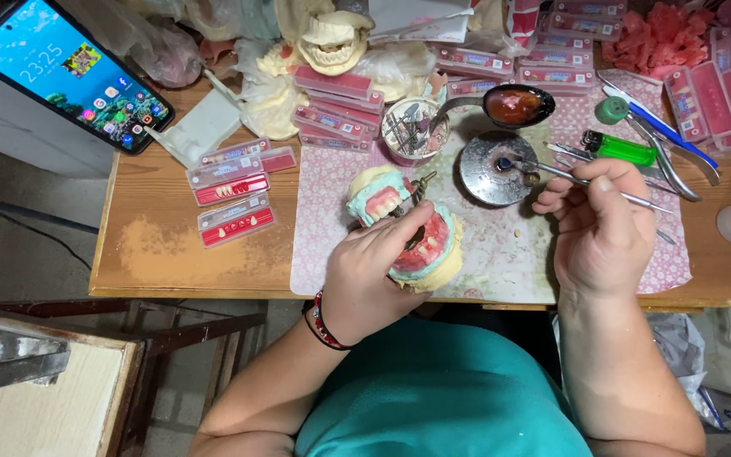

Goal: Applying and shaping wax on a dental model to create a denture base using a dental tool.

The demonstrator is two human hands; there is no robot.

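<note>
My left hand (374, 267) grips a hinged dental model (408, 228) of pale plaster with pink wax gums and a row of teeth, held open over a patterned mat (501, 254). My right hand (598, 224) holds a thin metal wax tool (585, 182) like a pen. Its tip rests in a small round metal dish (492, 169) just right of the model. A red beaded bracelet circles my left wrist.
A wooden table (171, 254) carries trays of artificial teeth (234, 190), stacked red tooth boxes (340, 101), a cup of tools (412, 127), a spoon of red wax (513, 106), a green lighter (619, 148), pliers (670, 165) and a phone (65, 68). Plaster casts (332, 42) crowd the back.
</note>
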